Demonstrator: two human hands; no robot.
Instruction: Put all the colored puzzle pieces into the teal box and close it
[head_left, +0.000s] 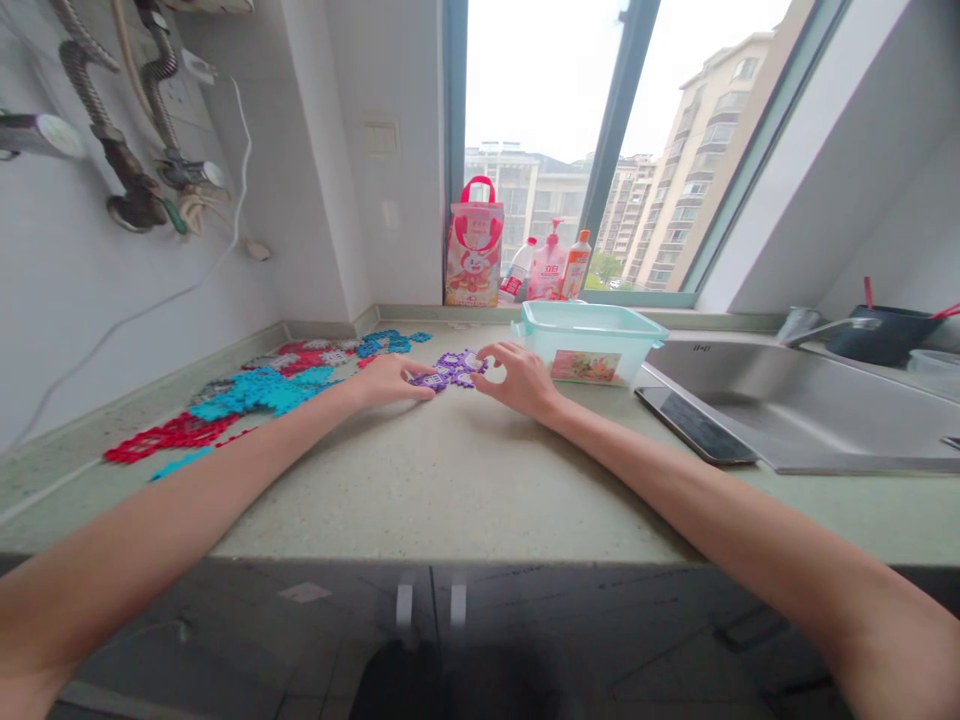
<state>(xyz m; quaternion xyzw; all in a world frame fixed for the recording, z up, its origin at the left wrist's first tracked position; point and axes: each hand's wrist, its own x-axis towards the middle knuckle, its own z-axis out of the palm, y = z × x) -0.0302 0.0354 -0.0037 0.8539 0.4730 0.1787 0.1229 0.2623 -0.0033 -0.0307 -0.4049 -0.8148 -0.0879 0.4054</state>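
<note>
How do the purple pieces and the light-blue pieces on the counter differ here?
The purple pieces form a small cluster; the light-blue pieces spread over a wider patch. The left hand and right hand both touch the purple pieces, while neither touches the light-blue ones. The light-blue pieces lie among red pieces; the purple ones are farther right. Both have jagged outlines.

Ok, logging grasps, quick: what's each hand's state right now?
Left hand: closed on the left end of the purple pieces.
Right hand: closed on their right end.
</note>
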